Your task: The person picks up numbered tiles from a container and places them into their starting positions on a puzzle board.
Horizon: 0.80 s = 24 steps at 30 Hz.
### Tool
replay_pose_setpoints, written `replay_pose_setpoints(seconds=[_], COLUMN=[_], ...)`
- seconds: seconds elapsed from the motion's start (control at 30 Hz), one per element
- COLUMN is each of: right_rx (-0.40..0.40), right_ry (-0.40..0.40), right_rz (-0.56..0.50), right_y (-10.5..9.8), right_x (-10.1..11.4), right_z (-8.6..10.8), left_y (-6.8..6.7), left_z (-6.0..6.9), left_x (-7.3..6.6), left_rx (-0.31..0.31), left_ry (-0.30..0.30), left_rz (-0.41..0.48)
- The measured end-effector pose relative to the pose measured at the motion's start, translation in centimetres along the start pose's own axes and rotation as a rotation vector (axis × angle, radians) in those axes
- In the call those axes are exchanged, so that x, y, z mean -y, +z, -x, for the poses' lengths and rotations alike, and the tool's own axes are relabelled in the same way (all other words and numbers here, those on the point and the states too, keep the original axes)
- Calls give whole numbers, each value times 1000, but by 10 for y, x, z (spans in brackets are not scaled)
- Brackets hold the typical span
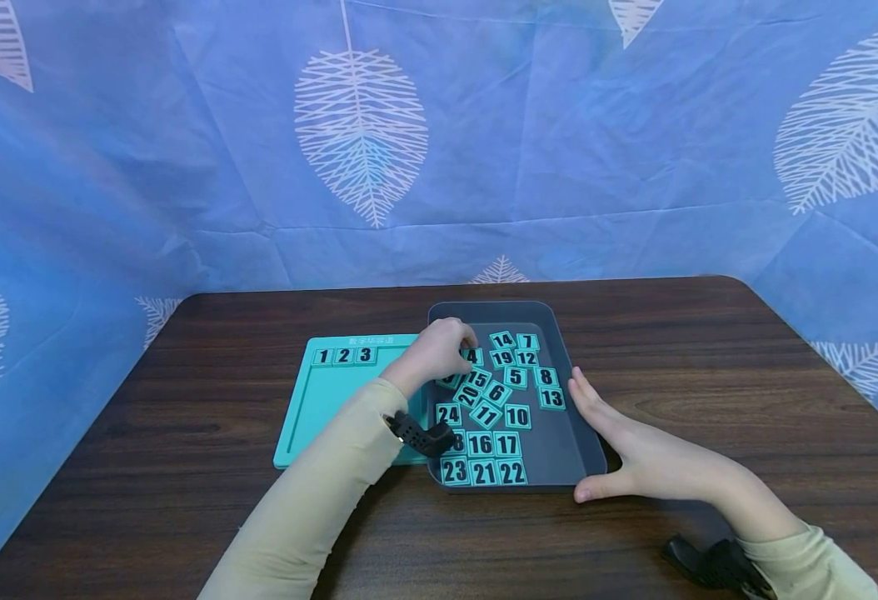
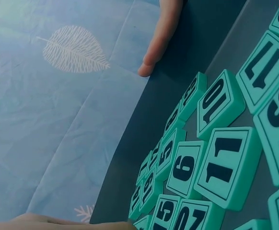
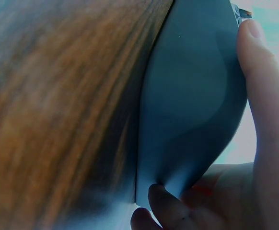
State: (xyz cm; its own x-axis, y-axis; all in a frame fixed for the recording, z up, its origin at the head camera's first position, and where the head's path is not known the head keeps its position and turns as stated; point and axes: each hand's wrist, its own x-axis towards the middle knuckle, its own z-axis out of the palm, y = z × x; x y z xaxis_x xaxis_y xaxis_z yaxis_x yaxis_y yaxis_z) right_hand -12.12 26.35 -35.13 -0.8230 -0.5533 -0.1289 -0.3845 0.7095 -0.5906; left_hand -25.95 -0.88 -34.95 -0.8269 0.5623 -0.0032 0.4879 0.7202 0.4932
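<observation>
Over the upper left of the grey tray [image 1: 559,450], my left hand [image 1: 439,350] pinches the number 4 tile [image 1: 472,357] between thumb and fingertips. Its fingertips are mostly out of sight in the left wrist view. Around it lie loose green number tiles, among them the 15 tile [image 1: 477,378], the 6 tile [image 1: 496,393] and the 11 tile [image 2: 225,165]. My right hand [image 1: 634,450] holds the tray's near right corner, thumb by the front edge and fingers along the right side. In the right wrist view, its fingertips [image 3: 166,203] touch the tray's outer wall.
Left of the tray lies a turquoise puzzle board [image 1: 334,417], partly under my left forearm. Tiles 1, 2 and 3 [image 1: 365,356] stand in a row at its top left. Both rest on a dark wooden table [image 1: 184,467], with a blue leaf-patterned cloth [image 1: 484,150] behind.
</observation>
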Motion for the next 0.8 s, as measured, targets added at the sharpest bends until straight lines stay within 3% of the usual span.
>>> replay_pose_setpoints(seconds=[0.4,0.63,0.8], right_rx=[2,-4,2], right_ry=[10,15,17], right_rz=[-1,6,-14], right_y=[1,1,0], right_x=[-1,-2,-1], right_z=[0,0,0], left_y=[-5,-23,-39], left_z=[2,11,20], left_x=[-3,-12,-7], left_rx=[-40,-106,-150], left_ry=[39,83,77], left_rz=[75,89,89])
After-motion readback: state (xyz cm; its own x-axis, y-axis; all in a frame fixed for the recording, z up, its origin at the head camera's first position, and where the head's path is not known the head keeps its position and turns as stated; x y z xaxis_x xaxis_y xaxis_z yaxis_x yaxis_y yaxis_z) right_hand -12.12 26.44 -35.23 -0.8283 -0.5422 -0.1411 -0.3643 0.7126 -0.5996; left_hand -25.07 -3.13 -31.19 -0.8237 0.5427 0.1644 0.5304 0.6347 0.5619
